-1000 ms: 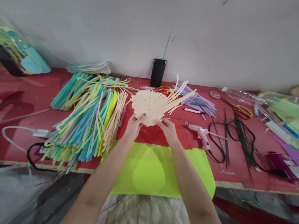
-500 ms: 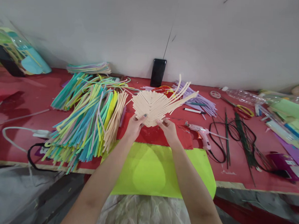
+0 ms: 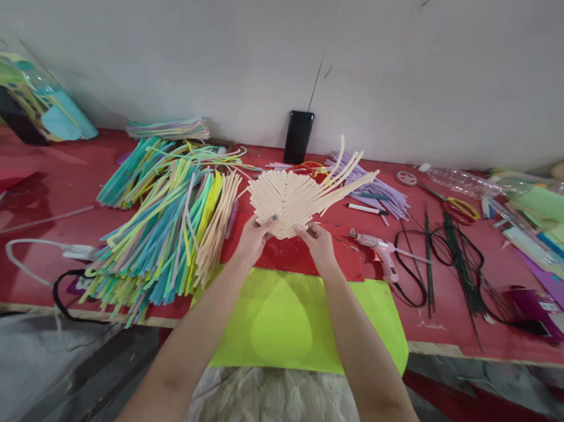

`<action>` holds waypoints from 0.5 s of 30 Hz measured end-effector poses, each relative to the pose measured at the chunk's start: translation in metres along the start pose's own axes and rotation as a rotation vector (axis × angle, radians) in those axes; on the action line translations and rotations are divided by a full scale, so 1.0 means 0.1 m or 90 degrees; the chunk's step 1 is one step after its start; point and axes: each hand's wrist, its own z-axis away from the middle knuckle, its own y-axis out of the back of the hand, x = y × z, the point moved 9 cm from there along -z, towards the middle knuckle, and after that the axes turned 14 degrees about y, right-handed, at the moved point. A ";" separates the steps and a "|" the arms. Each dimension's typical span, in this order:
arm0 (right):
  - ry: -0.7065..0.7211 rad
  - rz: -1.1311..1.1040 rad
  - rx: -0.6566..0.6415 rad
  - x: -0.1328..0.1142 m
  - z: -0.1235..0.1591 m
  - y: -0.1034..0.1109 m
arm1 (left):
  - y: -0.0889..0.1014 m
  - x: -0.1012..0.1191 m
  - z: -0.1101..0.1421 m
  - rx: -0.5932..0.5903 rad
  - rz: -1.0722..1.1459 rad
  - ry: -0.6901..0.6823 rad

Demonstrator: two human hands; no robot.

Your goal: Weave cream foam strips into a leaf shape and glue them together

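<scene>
Between my hands is a cream leaf-shaped piece made of pipe cleaners laid in a V pattern, with loose ends fanning out at its upper right. My left hand pinches its lower left edge, thumb on top. At the lower right edge, my right hand grips it the same way, fingers partly hidden beneath. The piece is held above a red sheet. Nearer to me lies a lime-green sheet, under my forearms.
Bundles of coloured pipe cleaners lie left, purple ones behind right. A pink glue gun rests right, near green wires and scissors. A phone leans on the wall; a white marker lies right of centre.
The loose ends at the upper right of the cream piece have shifted slightly to the right. Both hands keep their hold in nearly the same place.
</scene>
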 end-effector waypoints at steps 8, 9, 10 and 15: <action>0.011 -0.003 0.019 0.00 -0.01 0.01 | -0.01 -0.01 0.01 0.005 -0.010 0.006; 0.010 -0.002 0.021 0.00 -0.01 0.01 | -0.01 -0.01 0.01 0.005 -0.012 0.007; 0.010 -0.001 0.022 0.01 -0.01 0.01 | -0.01 -0.01 0.02 0.005 -0.013 0.009; 0.007 0.007 0.026 0.04 0.00 0.04 | -0.03 -0.01 0.02 0.003 -0.018 0.010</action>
